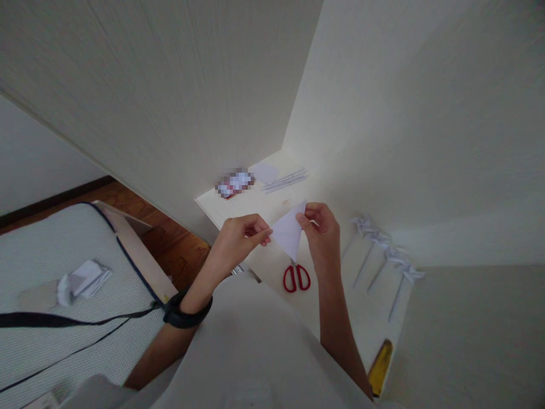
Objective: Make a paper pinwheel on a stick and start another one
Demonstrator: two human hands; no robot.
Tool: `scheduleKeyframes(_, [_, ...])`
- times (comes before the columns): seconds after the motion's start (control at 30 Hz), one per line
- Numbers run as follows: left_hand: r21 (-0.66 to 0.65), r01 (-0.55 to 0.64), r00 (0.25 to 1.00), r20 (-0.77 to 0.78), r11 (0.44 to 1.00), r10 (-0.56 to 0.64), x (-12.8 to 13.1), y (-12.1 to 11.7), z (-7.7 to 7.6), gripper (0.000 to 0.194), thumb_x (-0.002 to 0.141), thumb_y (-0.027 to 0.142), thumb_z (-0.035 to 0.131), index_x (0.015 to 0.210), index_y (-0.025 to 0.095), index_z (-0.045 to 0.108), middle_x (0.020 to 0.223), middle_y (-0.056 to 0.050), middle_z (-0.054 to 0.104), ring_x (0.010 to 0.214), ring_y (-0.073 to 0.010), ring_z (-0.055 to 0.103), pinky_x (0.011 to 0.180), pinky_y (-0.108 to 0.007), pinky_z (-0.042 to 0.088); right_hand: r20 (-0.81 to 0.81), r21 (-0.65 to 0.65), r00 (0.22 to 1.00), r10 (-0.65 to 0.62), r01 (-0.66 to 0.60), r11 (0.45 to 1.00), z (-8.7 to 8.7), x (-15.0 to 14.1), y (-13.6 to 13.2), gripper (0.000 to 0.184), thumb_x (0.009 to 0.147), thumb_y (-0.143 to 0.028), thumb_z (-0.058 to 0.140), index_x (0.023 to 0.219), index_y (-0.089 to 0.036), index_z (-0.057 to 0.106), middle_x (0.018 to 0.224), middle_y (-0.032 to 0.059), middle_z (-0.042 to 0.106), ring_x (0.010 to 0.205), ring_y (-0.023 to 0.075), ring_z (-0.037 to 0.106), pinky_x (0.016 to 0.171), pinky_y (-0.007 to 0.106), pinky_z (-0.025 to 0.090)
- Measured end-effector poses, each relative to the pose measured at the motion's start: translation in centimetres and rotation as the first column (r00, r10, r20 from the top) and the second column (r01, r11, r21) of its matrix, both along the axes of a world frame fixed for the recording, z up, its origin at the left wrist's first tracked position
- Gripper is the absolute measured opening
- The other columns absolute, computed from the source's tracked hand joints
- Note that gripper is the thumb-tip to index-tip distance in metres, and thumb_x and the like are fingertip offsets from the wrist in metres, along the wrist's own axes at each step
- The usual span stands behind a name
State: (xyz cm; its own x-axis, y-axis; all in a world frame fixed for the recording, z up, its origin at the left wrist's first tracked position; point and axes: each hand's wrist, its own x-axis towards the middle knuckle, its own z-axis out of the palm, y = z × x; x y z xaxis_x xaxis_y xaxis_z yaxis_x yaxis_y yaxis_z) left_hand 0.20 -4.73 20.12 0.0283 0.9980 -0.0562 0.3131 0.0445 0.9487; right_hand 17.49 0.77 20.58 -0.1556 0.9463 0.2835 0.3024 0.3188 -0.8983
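Observation:
A white sheet of paper folded into a triangle is stretched between my two hands above the table. My left hand pinches its left corner with thumb and forefinger. At the upper right corner, my right hand grips the paper, thumb on the near face and the other fingers behind. Red-handled scissors lie on the table just below the paper's lower point, their blades mostly hidden by it. To the right of my right hand, several white paper pinwheels on sticks lie in a row.
Toward the back of the white table are a loose paper square, several thin paper sticks and a blurred-out object. A yellow object lies at the near right. Walls enclose the table; a mattress with papers is at left.

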Motion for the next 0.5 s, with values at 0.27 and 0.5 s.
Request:
scheduleKeyframes(0.27, [0.008,0.019,0.999,0.033,1.000,-0.019,0.23,-0.10,0.25,0.022,0.089,0.032,0.058,0.079,0.012,0.061,0.072,0.001,0.063,0.067,-0.0114,0.062,0.069,-0.030,0.054,0.000,0.006,0.997,-0.077,0.077,0.997,0.09,0.18,-0.31,0.025,0.091,-0.033,0.060,0.082,-0.010,0.055,0.073,-0.0016,0.052,0.064,0.0066,0.051,0.061,0.020,0.047])
scheduleKeyframes(0.5, [-0.013,-0.012,0.998,0.061,1.000,0.012,-0.04,-0.05,-0.21,0.021,0.088,0.030,0.059,0.078,0.012,0.060,0.073,0.001,0.063,0.066,-0.0111,0.061,0.068,-0.030,0.054,-0.010,-0.018,1.000,-0.013,0.013,1.000,-0.13,-0.04,0.15,0.024,0.091,-0.032,0.060,0.085,-0.009,0.056,0.076,-0.0005,0.054,0.066,0.0071,0.053,0.061,0.020,0.048])
